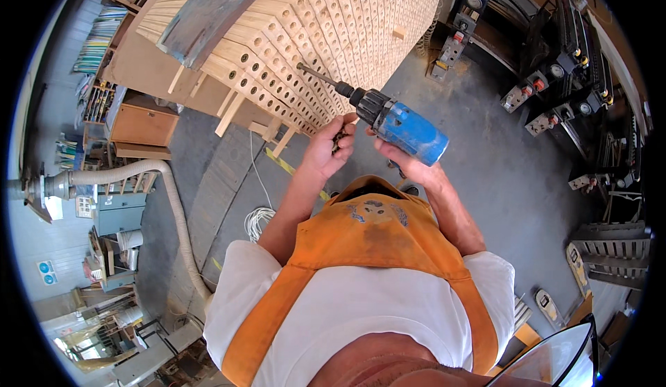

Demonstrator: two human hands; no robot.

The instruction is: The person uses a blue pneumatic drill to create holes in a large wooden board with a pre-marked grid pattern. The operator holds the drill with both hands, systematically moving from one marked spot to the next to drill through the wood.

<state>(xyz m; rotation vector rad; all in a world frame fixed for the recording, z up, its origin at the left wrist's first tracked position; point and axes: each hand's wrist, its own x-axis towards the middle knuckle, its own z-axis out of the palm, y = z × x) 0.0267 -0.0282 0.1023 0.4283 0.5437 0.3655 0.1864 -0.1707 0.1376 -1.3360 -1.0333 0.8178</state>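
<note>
My right hand [409, 163] is closed round the grip of a blue cordless drill [409, 131]. Its long driver bit [318, 74] points up and left, with the tip at a hole in the stacked wooden boards [291, 36]. Rows of round holes run along the boards' ends, and several holes at the near left corner have dark metal rings in them. Just below the drill chuck, my left hand [327, 149] is curled round a few small dark metal inserts [338, 139]; its fingertips are close to the board ends.
A weathered plank [215, 15] lies across the stack. Wooden bearers [229, 113] stick out beneath it. Coiled white cable [258, 222] and a ribbed hose [173, 199] lie on the left. Dark machinery [548, 74] stands at the right.
</note>
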